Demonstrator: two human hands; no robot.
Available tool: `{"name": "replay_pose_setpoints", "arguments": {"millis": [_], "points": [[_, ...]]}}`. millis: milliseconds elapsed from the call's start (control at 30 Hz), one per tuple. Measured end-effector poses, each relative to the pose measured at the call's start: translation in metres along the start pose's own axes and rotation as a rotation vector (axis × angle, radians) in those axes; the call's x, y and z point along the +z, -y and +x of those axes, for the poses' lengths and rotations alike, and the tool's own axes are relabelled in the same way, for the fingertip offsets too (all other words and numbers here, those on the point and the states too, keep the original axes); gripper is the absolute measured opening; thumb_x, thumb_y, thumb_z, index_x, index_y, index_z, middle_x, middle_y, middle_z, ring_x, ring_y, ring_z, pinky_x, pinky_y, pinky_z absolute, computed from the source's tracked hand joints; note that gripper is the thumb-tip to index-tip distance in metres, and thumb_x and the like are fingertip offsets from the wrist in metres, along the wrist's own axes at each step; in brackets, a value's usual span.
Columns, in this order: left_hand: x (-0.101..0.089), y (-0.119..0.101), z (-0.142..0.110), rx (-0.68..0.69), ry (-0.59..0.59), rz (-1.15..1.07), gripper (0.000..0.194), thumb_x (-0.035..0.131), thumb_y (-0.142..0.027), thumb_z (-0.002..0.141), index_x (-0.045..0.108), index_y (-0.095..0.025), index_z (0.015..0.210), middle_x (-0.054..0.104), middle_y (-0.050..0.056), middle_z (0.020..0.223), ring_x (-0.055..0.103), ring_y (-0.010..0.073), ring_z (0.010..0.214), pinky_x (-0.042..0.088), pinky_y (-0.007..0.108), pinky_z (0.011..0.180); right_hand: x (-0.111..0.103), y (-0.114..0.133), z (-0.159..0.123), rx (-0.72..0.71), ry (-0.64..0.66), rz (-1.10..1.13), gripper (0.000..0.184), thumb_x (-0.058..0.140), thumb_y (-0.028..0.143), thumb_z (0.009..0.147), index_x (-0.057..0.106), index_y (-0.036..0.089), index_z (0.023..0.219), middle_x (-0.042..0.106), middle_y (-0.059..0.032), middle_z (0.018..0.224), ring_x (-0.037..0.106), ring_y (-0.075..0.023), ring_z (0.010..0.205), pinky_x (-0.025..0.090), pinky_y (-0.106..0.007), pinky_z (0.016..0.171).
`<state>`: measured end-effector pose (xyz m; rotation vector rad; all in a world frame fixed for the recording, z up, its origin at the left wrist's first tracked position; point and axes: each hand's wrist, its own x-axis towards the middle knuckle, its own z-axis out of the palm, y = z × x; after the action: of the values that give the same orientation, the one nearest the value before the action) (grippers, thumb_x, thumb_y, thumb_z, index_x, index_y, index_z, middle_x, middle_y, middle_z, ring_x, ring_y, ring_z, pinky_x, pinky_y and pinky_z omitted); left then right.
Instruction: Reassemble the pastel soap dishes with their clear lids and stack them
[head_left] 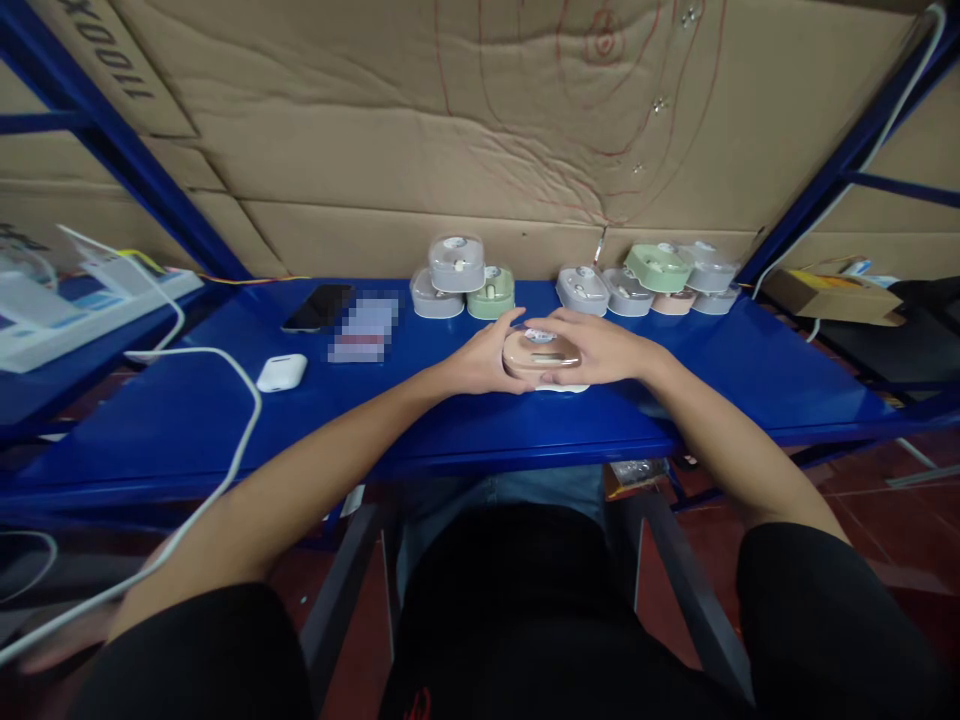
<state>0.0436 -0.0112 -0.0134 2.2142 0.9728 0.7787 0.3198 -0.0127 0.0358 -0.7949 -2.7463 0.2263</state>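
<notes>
On my blue steel shelf, pastel plastic cases stand beyond my hands. My left hand and right hand clasp a peach oval case from both ends, fingers curled closely around it, over a white piece.

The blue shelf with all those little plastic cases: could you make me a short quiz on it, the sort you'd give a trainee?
1. True or false: the left hand and the right hand both touch the peach-coloured case.
2. Which hand is farther from the white earbud case: A left, or B right?
3. What colour is the shelf under the black phone?

Key: 1 true; 2 B; 3 blue.
</notes>
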Motion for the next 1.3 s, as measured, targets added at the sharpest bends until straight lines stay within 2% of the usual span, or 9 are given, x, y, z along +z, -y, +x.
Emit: {"name": "replay_pose_setpoints", "arguments": {"millis": [133, 267, 433, 600, 800, 900, 1000, 1133, 1300], "points": [[-0.002, -0.001, -0.002, 0.008, -0.003, 0.088, 0.134, 0.1, -0.044, 0.067, 0.033, -0.018, 0.18, 0.055, 0.025, 0.174, 0.054, 0.0521, 0.16, 0.049, 0.064, 0.13, 0.008, -0.002, -0.003, 0.052, -0.009, -0.003, 0.1, 0.068, 0.084, 0.099, 0.048, 0.021, 0.175, 0.068, -0.016, 0.128, 0.069, -0.0333, 0.105, 0.06, -0.05, 0.093], [-0.005, 0.0, -0.002, 0.028, 0.0, 0.098, 0.136, 0.102, -0.053, 0.069, 0.033, -0.018, 0.18, 0.057, 0.026, 0.173, 0.054, 0.0513, 0.161, 0.046, 0.065, 0.132, 0.011, -0.002, -0.003, 0.085, 0.002, 0.01, 0.106, 0.068, 0.088, 0.097, 0.046, 0.021, 0.176, 0.067, -0.0152, 0.127, 0.069, -0.0318, 0.101, 0.06, -0.049, 0.092], [-0.008, 0.005, -0.001, 0.035, 0.008, 0.119, 0.135, 0.103, -0.06, 0.068, 0.036, -0.02, 0.179, 0.059, 0.025, 0.171, 0.055, 0.0514, 0.16, 0.046, 0.067, 0.131, 0.008, -0.004, -0.004, 0.072, 0.02, 0.048, 0.111, 0.082, 0.079, 0.09, 0.044, 0.023, 0.179, 0.065, -0.018, 0.14, 0.07, -0.0382, 0.118, 0.062, -0.054, 0.102], [-0.012, 0.012, 0.0, 0.086, -0.019, 0.12, 0.127, 0.099, -0.057, 0.074, 0.037, -0.017, 0.178, 0.066, 0.028, 0.162, 0.062, 0.0501, 0.153, 0.049, 0.067, 0.128, 0.008, -0.009, -0.004, 0.131, 0.018, 0.051, 0.117, 0.09, 0.071, 0.082, 0.044, 0.025, 0.179, 0.07, -0.0174, 0.138, 0.072, -0.039, 0.114, 0.064, -0.057, 0.099], [-0.018, 0.018, 0.002, 0.047, -0.11, 0.101, 0.113, 0.088, -0.054, 0.085, 0.033, -0.017, 0.177, 0.072, 0.024, 0.15, 0.073, 0.0412, 0.134, 0.057, 0.062, 0.118, -0.002, -0.025, -0.004, 0.207, -0.213, 0.006, 0.115, 0.091, 0.073, 0.077, 0.052, 0.021, 0.172, 0.066, -0.0208, 0.158, 0.064, -0.0494, 0.143, 0.051, -0.069, 0.122], [-0.021, 0.017, 0.003, 0.013, -0.167, 0.147, 0.107, 0.085, -0.053, 0.088, 0.034, -0.02, 0.175, 0.071, 0.022, 0.151, 0.074, 0.0382, 0.129, 0.058, 0.058, 0.114, -0.017, -0.046, -0.004, 0.361, -0.417, -0.134, 0.112, 0.088, 0.073, 0.08, 0.05, 0.02, 0.171, 0.061, -0.0229, 0.163, 0.059, -0.0509, 0.148, 0.05, -0.07, 0.122], [-0.021, 0.015, 0.003, 0.002, -0.146, 0.186, 0.103, 0.082, -0.053, 0.09, 0.035, -0.017, 0.174, 0.07, 0.023, 0.149, 0.073, 0.0381, 0.128, 0.058, 0.057, 0.114, -0.03, -0.067, 0.003, 0.599, -0.565, -0.3, 0.1, 0.087, 0.061, 0.086, 0.05, 0.02, 0.17, 0.059, -0.0245, 0.158, 0.062, -0.0479, 0.141, 0.053, -0.064, 0.116], [-0.018, 0.013, 0.003, -0.004, -0.096, 0.212, 0.102, 0.081, -0.053, 0.091, 0.034, -0.018, 0.175, 0.07, 0.021, 0.149, 0.072, 0.0367, 0.128, 0.057, 0.057, 0.116, -0.035, -0.083, 0.023, 0.837, -0.559, -0.47, 0.076, 0.082, 0.049, 0.093, 0.06, 0.023, 0.161, 0.059, -0.0233, 0.151, 0.066, -0.0429, 0.129, 0.052, -0.057, 0.111], [-0.019, 0.011, 0.002, -0.024, -0.053, 0.228, 0.101, 0.079, -0.052, 0.093, 0.033, -0.017, 0.176, 0.069, 0.022, 0.151, 0.072, 0.0366, 0.129, 0.057, 0.056, 0.115, -0.022, -0.089, 0.042, 0.928, -0.503, -0.605, 0.063, 0.074, 0.052, 0.1, 0.066, 0.017, 0.153, 0.064, -0.0265, 0.146, 0.061, -0.0436, 0.131, 0.046, -0.057, 0.111]]}}
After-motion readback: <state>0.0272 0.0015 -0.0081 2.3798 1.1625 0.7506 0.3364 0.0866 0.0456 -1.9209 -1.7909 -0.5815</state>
